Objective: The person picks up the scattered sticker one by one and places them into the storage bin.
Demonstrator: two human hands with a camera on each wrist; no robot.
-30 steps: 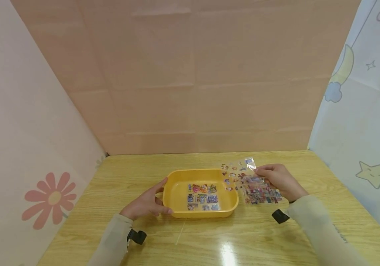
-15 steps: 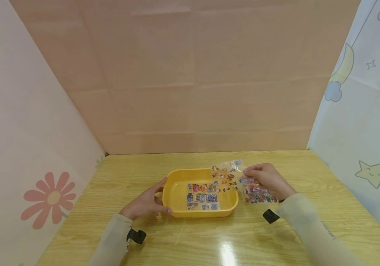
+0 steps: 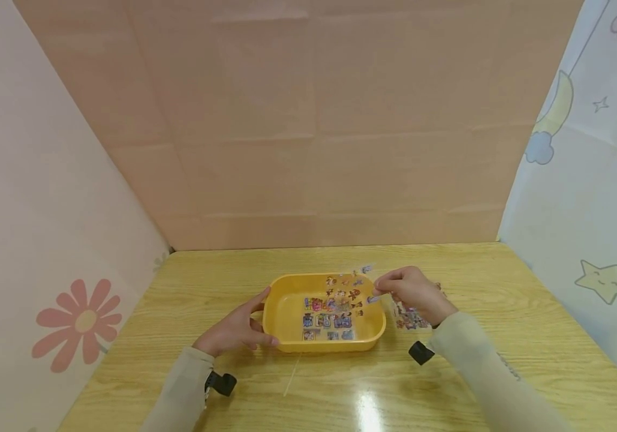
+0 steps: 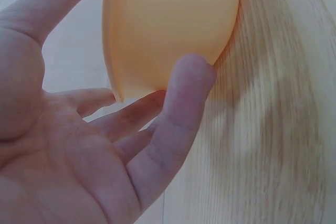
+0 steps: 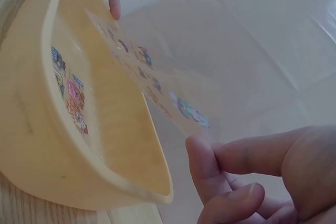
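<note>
A yellow plastic tray (image 3: 286, 345) stands on the wooden table. My left hand (image 3: 235, 330) grips its left end with spread fingers; in the left wrist view, fingers (image 4: 181, 98) lie against the tray's outer wall and rim. Pinched between my right hand's (image 3: 416, 295) thumb and fingertips is a clear sticker sheet (image 3: 354, 294) printed with small cartoon figures. The right wrist view shows that sheet (image 5: 149, 80) slanting over the tray's right part. Beneath it, colourful sticker sheets (image 3: 327, 321) lie on the tray floor. More printed clear sheets (image 3: 409, 321) lie partly hidden behind my right hand.
The wooden table (image 3: 222, 270) ends at a plain pinkish backdrop (image 3: 313, 180). Decorated side panels rise left and right, the left one with a red flower (image 3: 83, 321). A thin pale line (image 3: 292, 375) runs across the table in front of the tray.
My right hand has moved left, carrying the sticker sheet from beside the tray's right rim to farther over the tray. My left hand and the tray have stayed put.
</note>
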